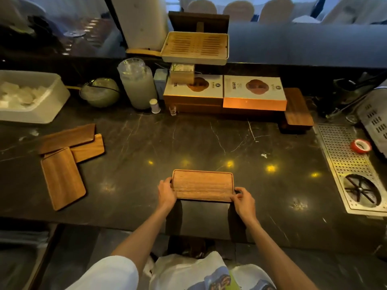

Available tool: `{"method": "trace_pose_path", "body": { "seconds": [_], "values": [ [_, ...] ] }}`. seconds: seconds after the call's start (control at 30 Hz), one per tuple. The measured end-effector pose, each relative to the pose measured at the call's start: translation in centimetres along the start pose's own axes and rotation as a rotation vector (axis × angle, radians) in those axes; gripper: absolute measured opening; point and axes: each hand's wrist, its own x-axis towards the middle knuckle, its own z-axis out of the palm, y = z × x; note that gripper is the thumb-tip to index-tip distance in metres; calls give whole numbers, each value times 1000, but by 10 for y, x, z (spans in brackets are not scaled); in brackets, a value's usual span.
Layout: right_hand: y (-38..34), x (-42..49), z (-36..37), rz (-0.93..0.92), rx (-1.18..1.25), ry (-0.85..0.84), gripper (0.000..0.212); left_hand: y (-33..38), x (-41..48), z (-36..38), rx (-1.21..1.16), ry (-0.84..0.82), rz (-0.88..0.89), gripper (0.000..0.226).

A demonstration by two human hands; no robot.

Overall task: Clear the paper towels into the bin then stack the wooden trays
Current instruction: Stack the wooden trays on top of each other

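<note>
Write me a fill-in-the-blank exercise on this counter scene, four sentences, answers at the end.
1. Both hands, left hand and right hand, hold one wooden ____.
2. The loose trays lying at the left number ____.
3. The red tape roll sits on the perforated ____ grate.
4. The held tray is ____ of paper towels.

Answers: tray; three; metal; empty

Your left hand (166, 194) covers the near-left corner of the wooden tray (202, 185); your right hand (244, 203) hides its near-right corner. Left of that tray, three overlapping trays (67, 162) partly hide one another. The white bin (41, 114) is cut off by the left edge, its contents blurred.
</note>
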Motion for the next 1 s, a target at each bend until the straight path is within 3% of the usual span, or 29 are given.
{"method": "trace_pose_path", "body": {
  "seconds": [0.2, 0.3, 0.4, 0.5, 0.77, 0.87, 1.0],
  "values": [
    [0, 1, 1, 12, -25, -30, 42, -11, 0, -9, 143, -53, 25, 30],
    [-7, -4, 4, 28, -167, 83, 46, -17, 6, -23, 104, -109, 25, 34],
    [-29, -20, 20, -98, -328, 258, 41, -29, 16, -49, 60, -126, 29, 38],
    [-70, -31, 57, -220, -352, 269, 27, -51, 31, -94, -5, -131, 3, 36],
    [-206, -80, 230, -309, -117, -187, 24, -151, 84, -257, -225, 147, -193, 29],
    [-249, -99, 296, -344, -159, -330, 27, -190, 93, -314, -201, 293, -290, 30],
    [-288, -115, 367, -249, -245, -473, 38, -233, 102, -361, -141, 379, -367, 28]
  ]
}}
